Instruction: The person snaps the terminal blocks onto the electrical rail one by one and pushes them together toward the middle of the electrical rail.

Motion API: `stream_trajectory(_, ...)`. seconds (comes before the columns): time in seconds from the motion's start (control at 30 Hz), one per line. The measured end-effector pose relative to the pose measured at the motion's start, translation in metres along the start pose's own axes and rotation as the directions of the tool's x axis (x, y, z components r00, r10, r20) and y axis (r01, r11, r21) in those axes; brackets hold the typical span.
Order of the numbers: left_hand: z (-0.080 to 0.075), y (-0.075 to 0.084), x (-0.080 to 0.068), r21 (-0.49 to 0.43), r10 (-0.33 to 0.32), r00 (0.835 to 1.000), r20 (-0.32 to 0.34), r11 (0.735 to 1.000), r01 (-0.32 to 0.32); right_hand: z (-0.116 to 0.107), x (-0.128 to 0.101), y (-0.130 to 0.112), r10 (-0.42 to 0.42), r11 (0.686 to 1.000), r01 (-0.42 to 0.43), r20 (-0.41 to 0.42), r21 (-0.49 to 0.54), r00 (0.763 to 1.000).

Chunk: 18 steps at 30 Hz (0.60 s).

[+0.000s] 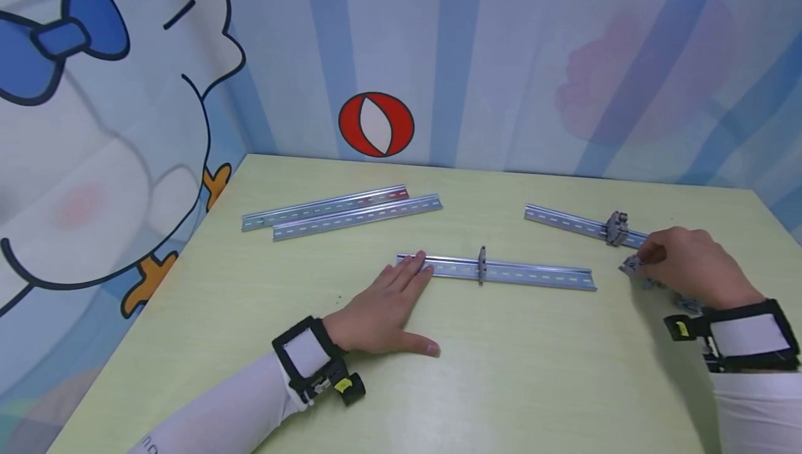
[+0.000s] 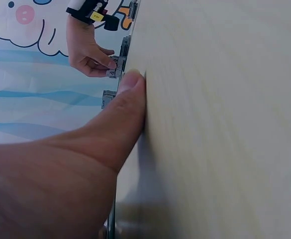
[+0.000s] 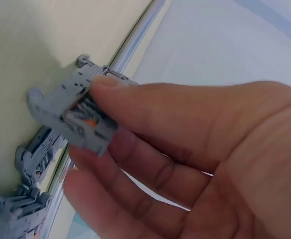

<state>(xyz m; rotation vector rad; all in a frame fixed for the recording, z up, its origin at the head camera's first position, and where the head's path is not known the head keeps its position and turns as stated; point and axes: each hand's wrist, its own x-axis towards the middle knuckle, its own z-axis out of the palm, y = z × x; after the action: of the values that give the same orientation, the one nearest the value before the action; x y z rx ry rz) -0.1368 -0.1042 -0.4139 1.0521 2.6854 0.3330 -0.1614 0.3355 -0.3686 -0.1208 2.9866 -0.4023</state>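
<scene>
My left hand (image 1: 382, 311) rests with straight fingers on the left end of a slotted metal DIN rail (image 1: 539, 276), thumb spread on the table. A thin grey piece (image 1: 482, 265) stands upright across that rail near its middle. Over at the right, my right hand (image 1: 702, 266) pinches a grey terminal block (image 3: 75, 107) between thumb and fingers; a bit of orange shows inside the block. Below it in the right wrist view are more grey terminal blocks (image 3: 38, 154), partly cut off by the frame edge.
Behind the right hand, another rail (image 1: 557, 218) carries a cluster of grey blocks (image 1: 617, 229). Two more rails (image 1: 357, 218) lie side by side at the back left of the pale table (image 1: 501, 377). A patterned wall (image 1: 514, 64) borders the table's rear edge.
</scene>
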Motion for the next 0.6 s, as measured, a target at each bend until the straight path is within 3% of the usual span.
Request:
stream_trajectory(0.23,0.0,0.0,0.0,0.003,0.007,1.0,-0.008,1.0,-0.007,-0.001,-0.001,-0.003,-0.011,0.999,0.009,0.044,0.039,0.999)
stream_trajectory(0.6,0.001,-0.002,0.001,-0.005,-0.002,1.0,0.005,1.0,0.002,0.002,-0.001,-0.025,0.023,0.99,-0.045,0.166,0.132,0.986)
